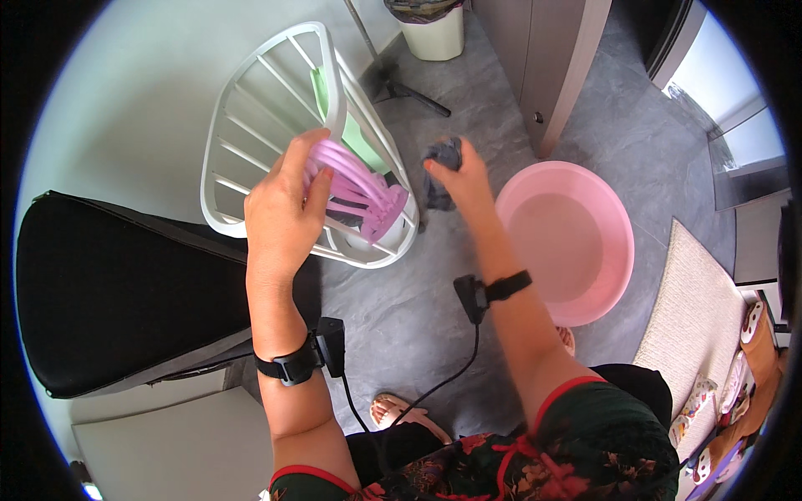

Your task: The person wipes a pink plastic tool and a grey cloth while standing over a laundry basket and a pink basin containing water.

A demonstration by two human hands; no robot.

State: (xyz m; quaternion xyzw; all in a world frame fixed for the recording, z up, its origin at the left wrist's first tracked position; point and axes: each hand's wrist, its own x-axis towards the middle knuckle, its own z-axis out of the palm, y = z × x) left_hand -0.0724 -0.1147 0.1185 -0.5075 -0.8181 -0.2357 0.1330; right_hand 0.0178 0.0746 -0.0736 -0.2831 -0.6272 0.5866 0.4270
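My left hand (285, 200) grips a purple plastic item (354, 185) with several curved bars that end in a rounded piece; its exact kind is unclear. It is held over a white slatted plastic rack or basket (216, 160), which has a light green panel (360, 144) on its far side. In my right hand (467, 178) is a bunched dark grey cloth (441, 188), its lower end hanging above the floor. To the right of that hand stands a pink plastic basin (617, 250) with what looks like cloudy water in it.
At the back are a cream bin (435, 37) with a dark liner and a black stand leg (420, 100). A door (545, 69) juts in behind the basin. On the left stands a black padded piece (131, 294); on the right lies a beige mat (683, 313).
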